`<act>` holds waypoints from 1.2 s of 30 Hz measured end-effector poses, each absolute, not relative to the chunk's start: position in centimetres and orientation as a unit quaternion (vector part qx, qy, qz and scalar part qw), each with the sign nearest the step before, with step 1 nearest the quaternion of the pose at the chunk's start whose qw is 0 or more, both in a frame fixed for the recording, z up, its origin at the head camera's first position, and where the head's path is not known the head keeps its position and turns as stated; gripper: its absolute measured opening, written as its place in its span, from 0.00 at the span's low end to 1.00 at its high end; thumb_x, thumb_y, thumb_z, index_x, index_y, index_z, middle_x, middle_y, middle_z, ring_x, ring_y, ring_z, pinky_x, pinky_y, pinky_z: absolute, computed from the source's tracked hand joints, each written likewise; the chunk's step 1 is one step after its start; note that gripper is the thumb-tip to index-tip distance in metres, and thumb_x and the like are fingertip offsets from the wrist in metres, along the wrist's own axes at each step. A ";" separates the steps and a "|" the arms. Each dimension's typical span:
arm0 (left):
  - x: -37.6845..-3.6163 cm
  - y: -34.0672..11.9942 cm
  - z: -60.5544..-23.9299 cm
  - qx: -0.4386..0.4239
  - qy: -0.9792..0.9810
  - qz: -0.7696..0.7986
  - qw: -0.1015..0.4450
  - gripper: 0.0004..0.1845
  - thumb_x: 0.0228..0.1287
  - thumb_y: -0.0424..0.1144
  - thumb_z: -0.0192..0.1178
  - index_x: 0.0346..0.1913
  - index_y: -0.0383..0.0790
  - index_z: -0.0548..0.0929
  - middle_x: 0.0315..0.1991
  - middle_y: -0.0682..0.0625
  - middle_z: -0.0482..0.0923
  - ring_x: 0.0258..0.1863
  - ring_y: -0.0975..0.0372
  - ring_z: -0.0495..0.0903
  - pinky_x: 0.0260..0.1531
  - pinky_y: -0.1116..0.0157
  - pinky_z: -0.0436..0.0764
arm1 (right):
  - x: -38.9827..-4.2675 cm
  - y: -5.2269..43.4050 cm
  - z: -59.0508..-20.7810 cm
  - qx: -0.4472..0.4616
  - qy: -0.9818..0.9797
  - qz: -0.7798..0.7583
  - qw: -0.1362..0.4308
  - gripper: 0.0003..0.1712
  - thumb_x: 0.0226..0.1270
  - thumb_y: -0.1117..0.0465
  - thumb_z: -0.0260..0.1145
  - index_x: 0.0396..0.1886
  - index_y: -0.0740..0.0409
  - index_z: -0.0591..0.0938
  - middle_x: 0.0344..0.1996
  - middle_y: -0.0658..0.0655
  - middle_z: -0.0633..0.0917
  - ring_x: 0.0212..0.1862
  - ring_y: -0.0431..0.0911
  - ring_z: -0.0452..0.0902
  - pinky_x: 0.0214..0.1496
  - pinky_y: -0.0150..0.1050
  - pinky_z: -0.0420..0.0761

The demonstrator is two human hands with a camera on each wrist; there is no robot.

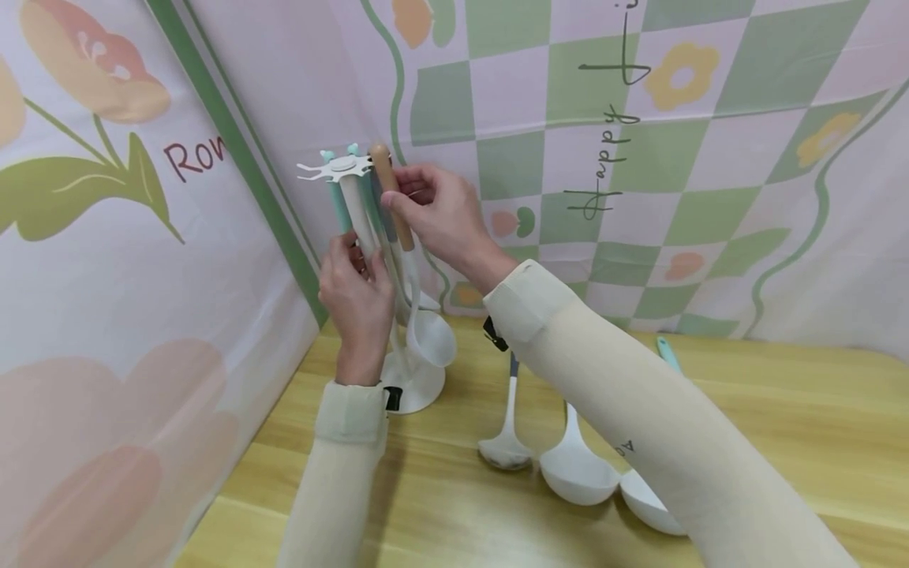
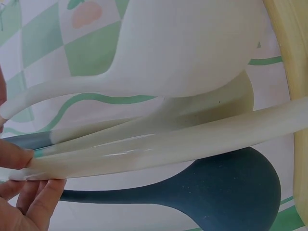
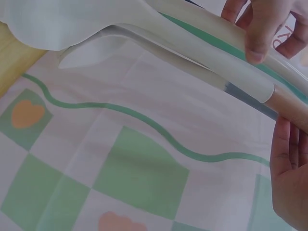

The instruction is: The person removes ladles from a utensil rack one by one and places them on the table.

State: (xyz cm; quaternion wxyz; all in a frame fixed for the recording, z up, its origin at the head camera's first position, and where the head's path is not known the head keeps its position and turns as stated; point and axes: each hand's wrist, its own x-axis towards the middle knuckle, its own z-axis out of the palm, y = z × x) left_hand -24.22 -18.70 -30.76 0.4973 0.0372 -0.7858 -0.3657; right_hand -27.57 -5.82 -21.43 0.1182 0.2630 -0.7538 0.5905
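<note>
My right hand (image 1: 443,217) pinches wooden-handled ladle (image 1: 398,229) at brown grip, top end at rack hooks (image 1: 334,168). Ladle long axis near upright, slightly tilted; handle up, white bowl (image 1: 432,338) down above rack base (image 1: 415,383). My left hand (image 1: 355,296) grips hanging utensil shafts lower down. Rack stands at table (image 1: 781,410) far-left corner. Three ladles (image 1: 575,469) lie near front edge, handles pointing away.

Two hands, a left hand (image 1: 357,296) and a right hand (image 1: 442,214), work at one white round-based utensil stand (image 1: 412,383) left of centre. Three white-bowled ladles (image 1: 577,472) lie on the one wooden table (image 1: 781,410), lower centre.
</note>
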 end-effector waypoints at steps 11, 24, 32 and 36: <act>-24.4 -18.3 -31.0 0.032 -0.782 -0.371 0.500 0.15 0.73 0.34 0.63 0.56 0.28 0.81 0.41 0.33 0.84 0.40 0.43 0.85 0.45 0.48 0.86 | -27.7 -4.3 -21.3 0.253 -0.758 0.587 0.133 0.20 0.74 0.60 0.71 0.61 0.63 0.84 0.54 0.61 0.89 0.51 0.49 0.87 0.56 0.38 0.86; -24.6 -18.2 -31.2 0.023 -0.771 -0.372 0.516 0.14 0.72 0.34 0.64 0.54 0.27 0.82 0.39 0.32 0.85 0.38 0.42 0.86 0.43 0.46 0.85 | -28.2 -0.1 -22.7 0.209 -0.788 0.566 0.128 0.19 0.72 0.57 0.73 0.58 0.59 0.86 0.50 0.59 0.90 0.47 0.47 0.87 0.51 0.38 0.87; -24.5 -18.6 -31.0 0.024 -0.763 -0.368 0.531 0.15 0.71 0.34 0.63 0.53 0.25 0.82 0.38 0.31 0.84 0.37 0.41 0.85 0.42 0.45 0.84 | -28.8 3.1 -23.7 0.182 -0.809 0.547 0.114 0.17 0.71 0.58 0.74 0.55 0.60 0.87 0.49 0.59 0.90 0.44 0.45 0.86 0.45 0.33 0.87; -24.5 -18.6 -31.1 0.026 -0.763 -0.372 0.528 0.15 0.71 0.34 0.63 0.53 0.25 0.82 0.38 0.31 0.84 0.38 0.41 0.84 0.44 0.44 0.83 | -28.9 5.0 -24.4 0.161 -0.848 0.493 0.109 0.16 0.72 0.56 0.74 0.54 0.57 0.87 0.48 0.58 0.91 0.45 0.46 0.86 0.45 0.35 0.86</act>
